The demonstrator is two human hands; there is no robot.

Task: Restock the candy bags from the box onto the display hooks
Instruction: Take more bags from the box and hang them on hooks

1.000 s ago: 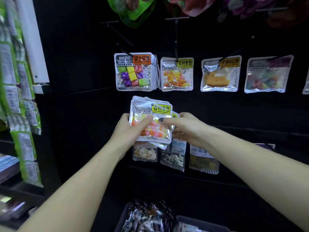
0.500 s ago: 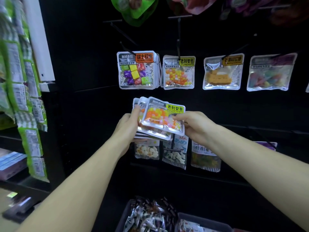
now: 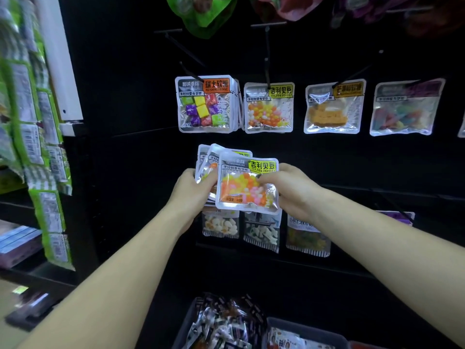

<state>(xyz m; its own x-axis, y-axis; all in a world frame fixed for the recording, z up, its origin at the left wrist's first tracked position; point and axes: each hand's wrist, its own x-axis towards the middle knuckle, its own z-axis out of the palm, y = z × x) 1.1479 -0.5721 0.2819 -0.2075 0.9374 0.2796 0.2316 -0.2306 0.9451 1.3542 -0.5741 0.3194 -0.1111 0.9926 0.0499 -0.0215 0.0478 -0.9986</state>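
Note:
My left hand (image 3: 192, 186) grips a fanned stack of jelly bean candy bags (image 3: 210, 157) in front of the black display wall. My right hand (image 3: 289, 190) pinches the front jelly bean bag (image 3: 247, 183), yellow label at top right, thumb on its face. Above hangs a matching jelly bean bag (image 3: 268, 108) on a black hook (image 3: 267, 56). The box (image 3: 276, 333) with more candy packs sits at the bottom edge.
On neighbouring hooks hang a pack of square soft candies (image 3: 205, 104), an orange candy bag (image 3: 333, 108) and a pale gummy bag (image 3: 403, 108). A lower row of bags (image 3: 261, 233) hangs behind my hands. Green packets (image 3: 37, 137) hang at left.
The front bag has slid right and down off the stack, now held squarely by my right hand. Both hands stayed at about the same height.

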